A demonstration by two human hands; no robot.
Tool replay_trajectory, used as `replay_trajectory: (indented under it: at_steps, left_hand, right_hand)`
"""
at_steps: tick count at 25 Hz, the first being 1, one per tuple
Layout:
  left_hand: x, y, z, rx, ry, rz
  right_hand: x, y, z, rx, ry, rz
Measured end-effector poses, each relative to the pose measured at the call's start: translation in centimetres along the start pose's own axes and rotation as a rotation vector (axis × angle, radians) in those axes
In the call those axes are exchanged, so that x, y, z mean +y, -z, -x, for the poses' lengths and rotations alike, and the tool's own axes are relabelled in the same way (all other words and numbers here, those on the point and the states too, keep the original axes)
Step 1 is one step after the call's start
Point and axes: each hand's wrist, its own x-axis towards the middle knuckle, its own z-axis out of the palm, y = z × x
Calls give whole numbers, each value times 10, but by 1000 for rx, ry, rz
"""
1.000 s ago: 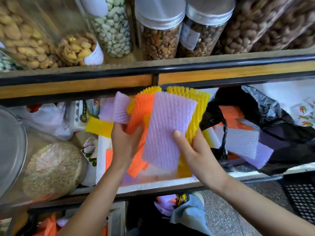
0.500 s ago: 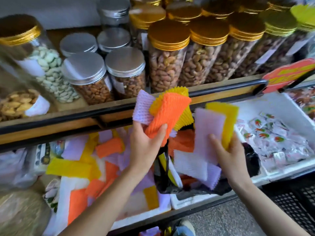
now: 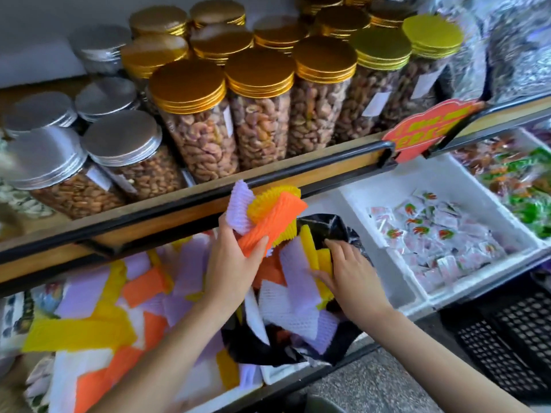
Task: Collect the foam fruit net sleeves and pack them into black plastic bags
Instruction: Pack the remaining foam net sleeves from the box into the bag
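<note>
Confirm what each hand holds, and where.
Left hand grips the sleeve bunch by its lower end. Right hand rests on sleeves in the black bag; grip unclear.
</note>
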Motion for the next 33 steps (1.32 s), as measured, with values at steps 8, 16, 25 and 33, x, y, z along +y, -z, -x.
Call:
replay_trajectory:
  at_steps: [8, 16, 25, 33]
  left_hand:
    - [24, -33, 7, -228, -152, -53]
    - [32, -33, 6, -269, -298, -84]
    - [31, -82, 29, -781, -284, -371]
    - [19, -98, 23, -269, -522, -457]
  right_hand:
    - [61, 13, 19, -704, 129, 428]
    - [93, 52, -11, -193, -342, -593]
    - [89, 70, -34, -66, -305, -802]
    - [109, 76, -34, 56, -198, -607]
